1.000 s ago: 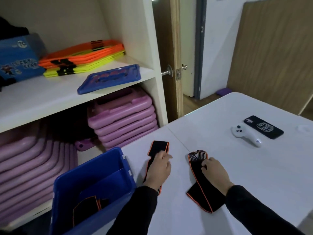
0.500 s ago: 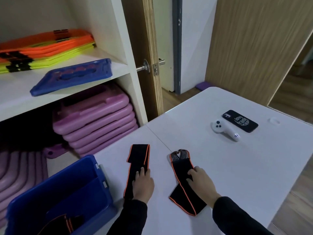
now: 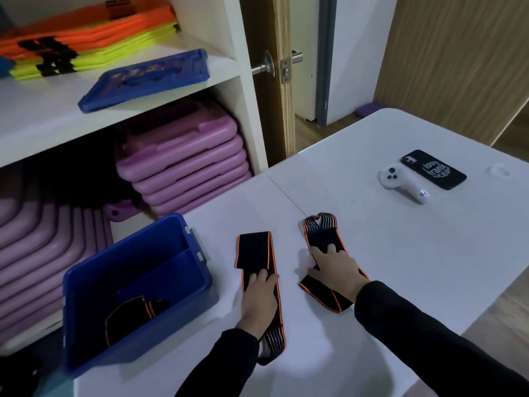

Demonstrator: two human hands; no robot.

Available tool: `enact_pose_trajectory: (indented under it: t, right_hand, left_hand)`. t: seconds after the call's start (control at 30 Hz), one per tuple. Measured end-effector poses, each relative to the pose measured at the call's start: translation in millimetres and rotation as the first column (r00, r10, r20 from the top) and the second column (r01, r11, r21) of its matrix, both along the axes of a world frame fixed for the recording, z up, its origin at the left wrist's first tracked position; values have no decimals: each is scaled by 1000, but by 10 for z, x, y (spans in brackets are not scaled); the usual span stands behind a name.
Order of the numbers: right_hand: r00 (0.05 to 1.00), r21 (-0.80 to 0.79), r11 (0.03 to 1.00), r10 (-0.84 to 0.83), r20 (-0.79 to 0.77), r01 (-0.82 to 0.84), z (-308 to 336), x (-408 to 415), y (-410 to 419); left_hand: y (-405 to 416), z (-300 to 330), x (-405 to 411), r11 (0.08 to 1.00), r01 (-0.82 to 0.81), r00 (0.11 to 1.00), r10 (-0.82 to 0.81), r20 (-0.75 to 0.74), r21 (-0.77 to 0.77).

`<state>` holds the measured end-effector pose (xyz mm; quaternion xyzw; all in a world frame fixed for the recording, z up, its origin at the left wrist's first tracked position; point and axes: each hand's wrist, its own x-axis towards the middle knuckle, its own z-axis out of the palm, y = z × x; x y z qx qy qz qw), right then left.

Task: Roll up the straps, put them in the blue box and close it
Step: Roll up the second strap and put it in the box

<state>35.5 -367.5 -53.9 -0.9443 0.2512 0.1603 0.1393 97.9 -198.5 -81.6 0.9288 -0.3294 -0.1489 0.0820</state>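
Two black straps with orange edges lie flat on the white table point(image 3: 400, 253). My left hand point(image 3: 259, 302) rests palm down on the left strap point(image 3: 254, 250), fingers spread. My right hand point(image 3: 335, 267) presses flat on the right strap point(image 3: 320, 233), whose striped end points away from me. The open blue box point(image 3: 197, 270) stands at the table's left edge, and a dark rolled strap point(image 3: 134, 313) lies inside it. A blue lid point(image 3: 146, 78) sits on the white shelf at upper left.
A white controller point(image 3: 400, 181) and a black phone point(image 3: 433, 169) lie at the table's far right. The shelf unit holds purple cases point(image 3: 183, 156) and orange and yellow-green flat items point(image 3: 86, 41). A wooden door point(image 3: 272, 67) stands behind the shelf.
Both hands have slid back toward me along the straps, leaving more of each strap's far end uncovered. The camera view has shifted, so the scene sits differently in the frame.
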Motion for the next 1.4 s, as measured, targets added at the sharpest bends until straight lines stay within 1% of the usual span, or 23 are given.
enact_pose_trajectory:
  t: [0.13,0.17,0.23,0.27,0.3,0.33,0.4,0.43,0.57,0.63,0.67,0.73,0.77,0.83,0.9,0.97,1.03,1.1,1.2,1.33,1.4]
  right_hand:
    - [987,26,996,87,-133,-84,-21,29,61]
    - [981,16,995,105,-165,-103,-14,30,52]
    - [965,-13,988,148,-217,-154,21,20,36]
    - [959,-20,984,170,-228,-179,39,11,30]
    - [956,-29,980,185,-228,-197,51,4,24]
    - [955,-45,977,193,-224,-208,63,-1,25]
    - [953,-108,963,221,-207,-247,63,-1,40]
    - [949,-144,950,245,-197,-276,56,2,53]
    - [911,-229,884,375,-173,-407,72,17,81]
    - [868,-234,837,469,-161,-495,78,21,57]
    - [848,-218,820,513,-134,-530,80,22,33]
    - [826,-153,815,563,-17,-558,116,15,-24]
    - [823,-115,822,565,52,-557,156,32,-48]
    - [845,-25,856,514,150,-516,263,54,-115]
    - [863,55,879,450,230,-474,379,97,-167]
    - [871,83,900,387,302,-428,504,147,-213]
    - [880,122,924,295,373,-361,667,194,-232]
    - [877,232,924,177,447,-304,831,230,-236]
    - [850,457,849,-18,527,-265,1025,249,-220]
    - [811,616,736,-161,563,-282,1187,296,-171]
    - [803,691,668,-233,548,-278,1251,325,-141]
  left_hand:
    - [-6,85,69,997,-17,997,10,-82,-81]
    - [-5,118,124,996,-12,998,7,-57,-92]
    - [7,163,259,999,12,999,-10,53,-36]
    - [11,175,327,1000,12,997,-13,75,12]
    - [9,186,382,998,11,998,-14,61,62]
    - [1,197,423,995,12,1000,-14,16,97]
    - [-16,214,490,993,28,997,-19,-81,117]
    - [-23,222,517,993,34,994,-22,-104,115]
    - [-5,229,550,991,65,996,-58,-66,113]
    - [21,225,527,996,52,997,-48,-55,69]
    - [25,238,517,999,31,998,-29,-54,19]
    - [30,292,491,996,-25,999,20,-48,-85]
    - [47,346,484,989,-63,997,58,-42,-136]
    - [29,440,482,961,-153,988,145,-54,-228]
    - [26,562,503,908,-279,960,255,-115,-314]
    - [11,687,528,819,-406,911,329,-249,-406]
    - [-7,782,550,736,-469,878,330,-346,-489]
    - [-18,901,547,646,-541,835,331,-441,-539]
    - [22,1121,519,473,-645,760,313,-570,-600]
    - [144,1399,464,253,-776,624,175,-762,-577]
    - [204,1501,445,185,-806,584,102,-805,-562]
